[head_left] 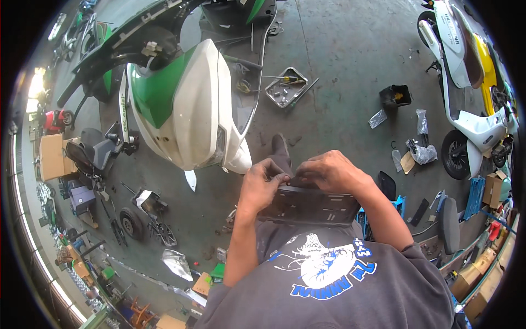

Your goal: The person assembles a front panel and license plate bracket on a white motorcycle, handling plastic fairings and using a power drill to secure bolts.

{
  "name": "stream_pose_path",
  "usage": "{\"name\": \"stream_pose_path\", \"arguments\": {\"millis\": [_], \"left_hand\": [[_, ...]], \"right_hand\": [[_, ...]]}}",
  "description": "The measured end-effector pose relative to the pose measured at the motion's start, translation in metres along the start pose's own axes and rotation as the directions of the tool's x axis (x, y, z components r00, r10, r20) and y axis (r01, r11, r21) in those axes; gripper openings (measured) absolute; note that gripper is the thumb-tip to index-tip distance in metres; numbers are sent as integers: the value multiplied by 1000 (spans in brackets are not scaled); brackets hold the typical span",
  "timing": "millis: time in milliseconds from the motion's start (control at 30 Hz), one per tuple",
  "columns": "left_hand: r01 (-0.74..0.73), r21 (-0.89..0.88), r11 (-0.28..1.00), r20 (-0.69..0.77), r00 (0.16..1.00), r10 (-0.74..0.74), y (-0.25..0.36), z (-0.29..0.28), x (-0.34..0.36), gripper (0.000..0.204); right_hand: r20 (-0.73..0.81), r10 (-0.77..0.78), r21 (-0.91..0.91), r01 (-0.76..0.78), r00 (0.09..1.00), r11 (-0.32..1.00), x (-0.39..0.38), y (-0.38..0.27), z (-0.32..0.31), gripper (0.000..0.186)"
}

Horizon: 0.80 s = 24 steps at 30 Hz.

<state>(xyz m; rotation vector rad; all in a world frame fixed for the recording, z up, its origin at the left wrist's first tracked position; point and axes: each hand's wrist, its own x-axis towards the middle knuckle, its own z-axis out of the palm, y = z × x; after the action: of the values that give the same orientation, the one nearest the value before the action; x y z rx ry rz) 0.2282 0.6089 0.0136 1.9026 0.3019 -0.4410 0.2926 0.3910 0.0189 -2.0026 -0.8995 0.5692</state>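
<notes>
Curling at a black slotted plate, both hands

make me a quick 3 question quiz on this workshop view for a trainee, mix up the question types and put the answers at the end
1. What flat part is nearest to the left hand and the right hand?
2. True or false: the metal tray is empty.
3. Which colours does the large scooter fairing at the upper left show?
a) red and blue
b) green and white
c) yellow and purple

Key
1. A flat black panel.
2. False: the metal tray holds several things, among them a yellow-handled screwdriver.
3. b
</notes>
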Motion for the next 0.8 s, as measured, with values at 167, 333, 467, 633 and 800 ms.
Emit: {"name": "stream_pose_path", "arguments": {"millis": [167,333,467,633,800], "left_hand": [[165,-75,983,120,980,-156,-41,0,75,10],[213,17,977,266,941,-210,-49,0,150,12],[304,34,952,311,902,-299,-45,9,186,13],[425,232,875,181,865,-468,-63,21,229,16],[416,355,837,293,801,-522,-131,70,264,15]], "right_hand": [[102,51,16,-53,994,998,50,60,-10,17],[32,-53,-156,58,998,986,80,112,-19,27],[-80,190,47,-186,979,981,82,145,-19,25],[-200,539,502,-386,819,774,127,252,-4,19],[14,718,769,-467,696,437,182,479,62,17]]}}
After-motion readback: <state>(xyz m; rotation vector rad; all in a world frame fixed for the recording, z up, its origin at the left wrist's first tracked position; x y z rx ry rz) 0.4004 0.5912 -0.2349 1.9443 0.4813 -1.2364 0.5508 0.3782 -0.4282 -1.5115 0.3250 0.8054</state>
